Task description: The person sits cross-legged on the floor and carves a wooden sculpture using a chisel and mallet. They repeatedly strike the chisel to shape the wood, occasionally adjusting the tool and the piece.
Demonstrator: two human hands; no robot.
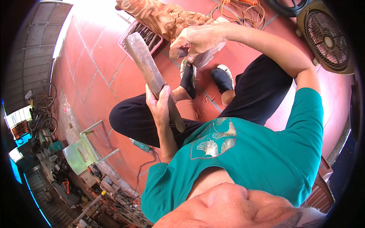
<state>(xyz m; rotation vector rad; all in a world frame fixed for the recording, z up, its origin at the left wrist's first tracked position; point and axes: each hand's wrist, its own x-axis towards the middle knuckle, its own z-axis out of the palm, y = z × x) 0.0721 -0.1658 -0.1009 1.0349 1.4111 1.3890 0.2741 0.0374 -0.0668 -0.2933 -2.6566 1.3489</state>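
My left hand (159, 106) is wrapped around a long, worn, grey-brown wooden bar (146, 68), held tilted above my thigh. Its upper end reaches toward a pink basket (131, 32) full of thin dark pieces that look like tools. My right arm crosses in front of me, and my right hand (195, 41) is closed beside a carved wooden piece (163, 17) with curled, scale-like relief. A small dark thing (183, 52) shows between its fingers; I cannot make out what it is. Below that hand is a pale greyish surface (209, 56), partly hidden.
Wood shavings (207, 98) lie around my feet on the red tiled floor (91, 57). A box fan (327, 40) stands at the far right, near a coiled cord (247, 15). To the left are a pale green chair (81, 152), a teal power tool (140, 145) and cluttered tools.
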